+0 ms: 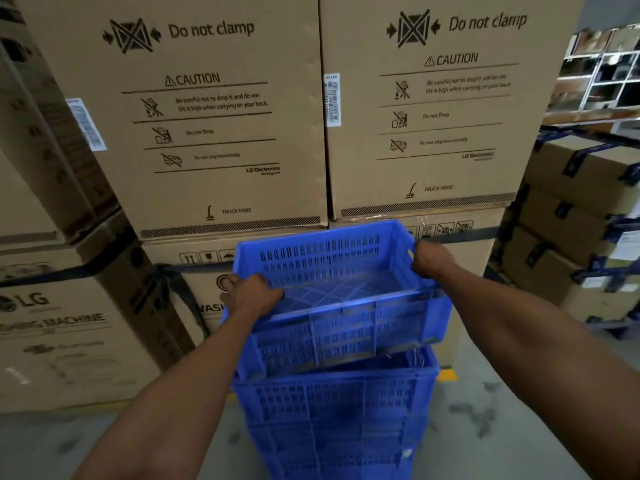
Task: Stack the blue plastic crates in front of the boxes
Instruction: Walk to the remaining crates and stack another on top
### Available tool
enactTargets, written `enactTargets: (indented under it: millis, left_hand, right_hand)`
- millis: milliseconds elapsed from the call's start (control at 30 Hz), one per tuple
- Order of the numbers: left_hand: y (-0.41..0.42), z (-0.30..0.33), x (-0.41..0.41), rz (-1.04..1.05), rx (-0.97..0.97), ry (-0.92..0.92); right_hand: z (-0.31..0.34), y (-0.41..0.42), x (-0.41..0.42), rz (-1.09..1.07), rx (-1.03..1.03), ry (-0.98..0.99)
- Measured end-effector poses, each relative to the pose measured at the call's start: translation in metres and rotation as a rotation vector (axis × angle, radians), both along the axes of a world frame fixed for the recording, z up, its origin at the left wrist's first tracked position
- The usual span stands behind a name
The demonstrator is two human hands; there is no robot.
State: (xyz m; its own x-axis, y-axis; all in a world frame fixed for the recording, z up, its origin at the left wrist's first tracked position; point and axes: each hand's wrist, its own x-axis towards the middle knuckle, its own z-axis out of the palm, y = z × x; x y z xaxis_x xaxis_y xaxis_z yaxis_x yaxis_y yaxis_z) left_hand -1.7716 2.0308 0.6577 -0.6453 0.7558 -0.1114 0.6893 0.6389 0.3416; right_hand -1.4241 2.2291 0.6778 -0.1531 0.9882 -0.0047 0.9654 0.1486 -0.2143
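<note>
The left hand [251,294] has its fingers curled over the left rim of the top blue plastic crate [341,299]; the right hand [431,259] grips the right rim likewise. The crate hangs tilted just above the stack of blue crates [337,410], its left end low and apparently touching, with the LG cardboard boxes [221,109] close behind the stack. This looks like the placing step: next, level the crate, square it over the stack's rim and lower.

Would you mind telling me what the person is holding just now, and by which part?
The top blue crate, held by its rim: left hand on the left edge, right hand on the right edge.
</note>
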Motion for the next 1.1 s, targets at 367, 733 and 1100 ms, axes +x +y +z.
enactTargets:
  millis: [367,733,1100]
  left_hand:
    - [0.012,0.025,-0.027,-0.155,-0.164,0.088]
    - [-0.025,-0.025,0.044,-0.262,0.201,0.431]
    - [-0.007,-0.017,0.021,-0.327,0.143,0.436]
  right_hand:
    - [-0.016,-0.033,-0.022,-0.031,0.088,-0.152]
    - [-0.006,0.0,-0.05,0.004,0.055,-0.172]
    - [-0.049,-0.1,-0.049,0.292,0.165,0.046]
